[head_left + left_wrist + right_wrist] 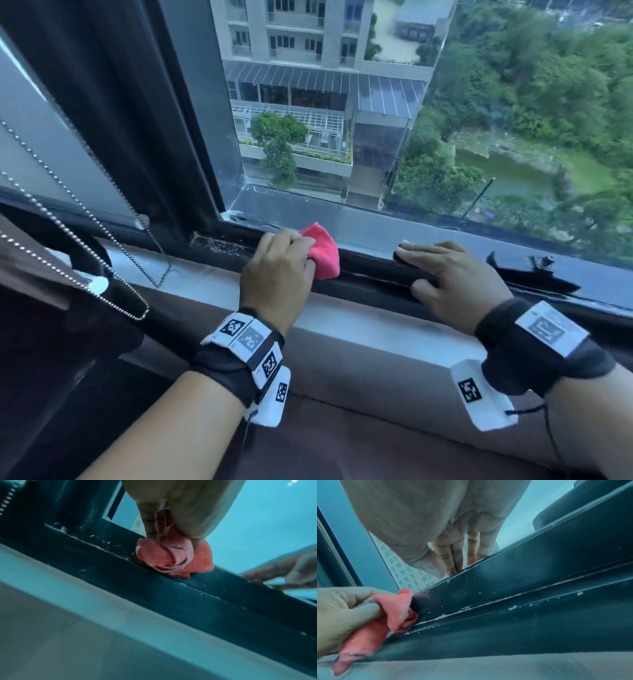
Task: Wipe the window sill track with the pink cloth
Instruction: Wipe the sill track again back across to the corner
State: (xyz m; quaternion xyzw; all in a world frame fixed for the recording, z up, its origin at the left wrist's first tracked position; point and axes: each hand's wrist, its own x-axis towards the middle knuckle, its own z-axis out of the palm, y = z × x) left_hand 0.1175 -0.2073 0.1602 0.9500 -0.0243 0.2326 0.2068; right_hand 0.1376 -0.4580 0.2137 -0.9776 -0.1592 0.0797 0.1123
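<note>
While the cloth sits bunched in the track, these lines run near to far.

Sill: a pale ledge (342, 329) lies on the wrist side of both hands, nearest the person.

Left hand (277, 267): its fingers (359, 609) are curled tight round the cloth, pinching it into a wad.

Cloth (322, 253): pink, bunched, sticking out past the fingertips and pressed down into the dark track (370, 270), just under the glass.

Right hand (455, 274): fingers straight and flat on the top rail of the track, holding nothing, near the cloth on its right side.

Step in hand: judged as a wiping stroke along the groove. To do it well, keep a fold of cloth pushed into the corner where the white grit (471, 607) lies, and drag it steadily toward the right hand instead of skimming the rail top.

In the way: the right hand lies on the stroke's path and would need to shift; beyond it a black latch (534, 270) sits on the track.

Left of the fingers: more debris in the track end (219, 245), a bead chain (85, 212) hanging near.

Beyond the fingertips: glass (376, 137), with buildings and trees outside.
</note>
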